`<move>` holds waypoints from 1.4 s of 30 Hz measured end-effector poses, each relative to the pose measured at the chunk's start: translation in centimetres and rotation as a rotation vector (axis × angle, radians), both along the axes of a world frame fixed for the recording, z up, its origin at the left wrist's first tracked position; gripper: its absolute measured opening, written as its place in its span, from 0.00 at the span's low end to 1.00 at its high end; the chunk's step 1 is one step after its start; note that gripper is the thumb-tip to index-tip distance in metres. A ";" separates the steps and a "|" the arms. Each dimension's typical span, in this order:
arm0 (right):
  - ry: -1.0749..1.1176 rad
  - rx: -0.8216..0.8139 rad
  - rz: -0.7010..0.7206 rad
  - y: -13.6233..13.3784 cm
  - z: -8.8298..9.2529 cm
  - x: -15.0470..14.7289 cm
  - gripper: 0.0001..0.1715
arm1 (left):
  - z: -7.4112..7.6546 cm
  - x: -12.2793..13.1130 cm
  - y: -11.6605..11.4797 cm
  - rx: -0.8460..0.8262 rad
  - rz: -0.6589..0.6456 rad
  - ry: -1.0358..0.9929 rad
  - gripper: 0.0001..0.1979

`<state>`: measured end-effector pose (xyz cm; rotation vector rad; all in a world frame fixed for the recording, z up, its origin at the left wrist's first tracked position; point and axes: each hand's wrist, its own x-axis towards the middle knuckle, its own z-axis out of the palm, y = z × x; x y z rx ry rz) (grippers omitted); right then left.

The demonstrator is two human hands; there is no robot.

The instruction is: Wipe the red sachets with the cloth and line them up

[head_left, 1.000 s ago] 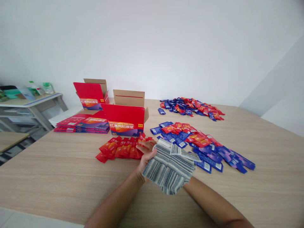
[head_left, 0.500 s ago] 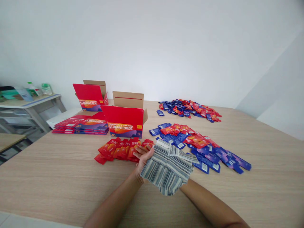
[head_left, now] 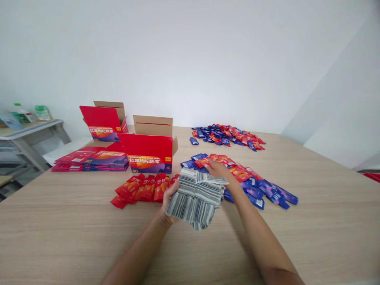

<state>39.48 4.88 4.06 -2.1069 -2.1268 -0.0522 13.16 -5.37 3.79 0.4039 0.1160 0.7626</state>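
My left hand is closed on the left edge of a bundle with grey, black and white stripes, which looks like folded cloth. Its thumb shows at the edge, and the other fingers are hidden behind. Farther out, my right hand is bent down over the pile of red sachets, its fingertips pinched at a red sachet on the pile's left side. Blue sachets lie under and beside the red ones. A row of red sachets fans out left of the bundle, partly covered by it.
An open red carton stands behind the row, with a second open carton behind it. Flat folded cartons are stacked at left. A mixed heap of red and blue sachets lies near the wall. A side table holds bottles.
My right hand has come out from behind the striped bundle and reached forward to the red sachets. My left hand still holds the bundle. The view has turned slightly right.
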 end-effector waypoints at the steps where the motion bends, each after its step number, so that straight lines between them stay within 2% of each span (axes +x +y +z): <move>1: -0.007 0.003 -0.054 -0.1 0.0 1.2 0.21 | 0.0 -0.1 0.1 0.003 0.018 -0.005 0.27; 4: -0.021 -0.030 -0.212 -1.1 -0.4 5.6 0.31 | 0.0 -0.3 0.7 -0.001 0.084 0.002 0.24; 7: -0.013 -0.108 -0.255 -2.0 -1.2 9.2 0.41 | -0.2 -0.7 1.1 0.004 0.170 -0.007 0.20; 9: -0.014 -0.142 -0.259 -2.2 -1.8 10.3 0.45 | -0.2 -1.1 1.4 0.018 0.206 -0.012 0.20; 13: -0.031 -0.181 -0.204 -1.9 -2.7 10.1 0.42 | -0.2 -2.0 2.0 0.044 0.231 -0.001 0.24; 15: -0.046 -0.184 -0.186 -1.6 -2.7 9.5 0.41 | -0.1 -2.4 2.3 0.044 0.266 -0.014 0.23; 17: -0.068 -0.183 -0.208 -1.5 -2.6 9.1 0.43 | 0.0 -2.8 2.6 0.039 0.290 -0.039 0.23; 20: -0.094 -0.216 -0.278 -1.6 -2.2 8.9 0.43 | 0.2 -3.1 2.9 0.030 0.269 -0.063 0.29; 22: -0.102 -0.253 -0.305 -1.7 -1.8 8.9 0.39 | 0.3 -3.1 2.9 0.018 0.263 -0.058 0.30; 28: -0.061 -0.373 -0.272 -1.9 -0.3 9.1 0.20 | 1.2 -2.2 2.1 -0.002 0.341 0.032 0.24; 34: -0.028 -0.375 -0.370 -3.1 2.4 9.6 0.17 | 1.1 -1.4 1.7 -0.054 0.299 0.124 0.26; 36: -0.006 -0.334 -0.366 -3.9 4.0 9.4 0.19 | 0.9 -1.3 1.7 -0.066 0.302 0.139 0.27; 38: 0.031 -0.268 -0.301 -4.9 5.7 8.4 0.26 | 0.8 -1.2 1.6 -0.068 0.305 0.137 0.27; 40: 0.093 -0.161 -0.192 -6.0 7.3 6.0 0.31 | 0.9 -1.0 1.6 -0.055 0.301 0.119 0.28; 42: 0.286 0.088 -0.019 -6.9 8.2 2.2 0.32 | 1.1 -0.9 1.5 -0.053 0.293 0.110 0.27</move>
